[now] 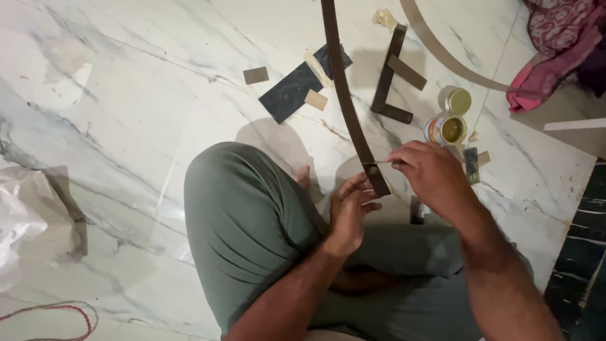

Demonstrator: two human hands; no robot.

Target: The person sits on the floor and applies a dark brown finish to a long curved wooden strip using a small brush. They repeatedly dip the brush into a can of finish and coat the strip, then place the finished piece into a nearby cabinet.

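Below, I see white marble floor [126, 95]; my left hand [349, 211] clamps the dark strip [344, 95], right hand [432, 177] pinches a thin stick [382, 163] near the open tin [446, 129].

tin [445, 129] right of strip [346, 95], on floor [126, 126]

One head-worn camera looks steeply down, close over the seated person's lap and the marble floor [126, 126].

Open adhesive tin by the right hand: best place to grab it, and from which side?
Take the open tin around its round side wall, from the near right, probably. It stands upright with glue exposed, so a top grip would enter the contents. Its lid lies just behind and the dark L-shaped piece to the left.
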